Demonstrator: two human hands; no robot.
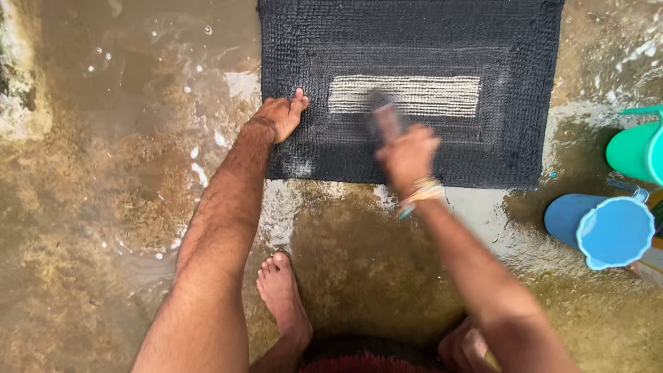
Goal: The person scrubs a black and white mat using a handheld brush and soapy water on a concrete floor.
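Dark mat (414, 41) with pale centre, spread flat on wet floor (103, 207) under both hands, pinned at its near-left corner by open left hand (280, 116), scrubbed mid-mat by right hand (407, 157) closed around blurred brush (385, 121), blue mug (608, 231) lying farther right.

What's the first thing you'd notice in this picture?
A big dark mat with a pale stripe in its middle lies on the wet floor at the top. The right hand holds a blurred brush on it, while the left hand presses its left edge. Blue mug and green bucket sit at right.
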